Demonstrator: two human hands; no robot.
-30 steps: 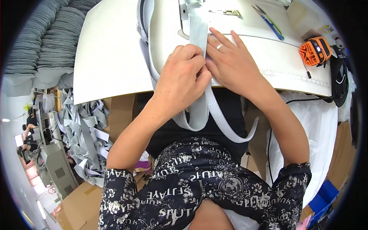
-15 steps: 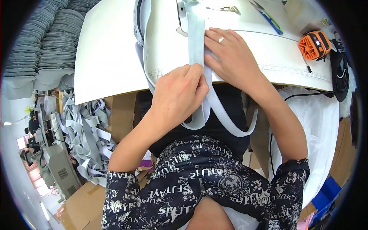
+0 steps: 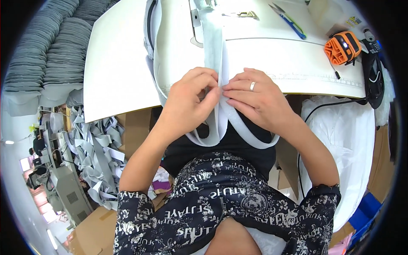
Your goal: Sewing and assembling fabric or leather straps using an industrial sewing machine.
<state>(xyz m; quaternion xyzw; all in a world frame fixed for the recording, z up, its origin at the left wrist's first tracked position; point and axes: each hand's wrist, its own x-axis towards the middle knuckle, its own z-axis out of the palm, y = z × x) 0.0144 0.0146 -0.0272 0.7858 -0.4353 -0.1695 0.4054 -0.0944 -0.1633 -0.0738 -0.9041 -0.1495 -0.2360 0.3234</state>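
A long grey fabric strip runs from the sewing machine's foot area at the far edge down toward my lap. At the near edge of the white table, my left hand is closed, pinching the strip between thumb and fingers. My right hand, with a ring on one finger, meets it from the right, its fingertips together on the edge of a narrow white strip lying along the grey one. That white strip curls across my lap. What lies under the right fingertips is partly hidden.
On the white table lie blue-handled thread snips, a brass-coloured metal piece and an orange-and-black device. A looped grey band hangs at the left. Stacked grey pieces and fabric scraps fill the left side.
My right hand has come nearer and lower, from flat on the table beside the strip to the strip's edge by my left hand. The left hand has shifted slightly left; the white edge has turned up.
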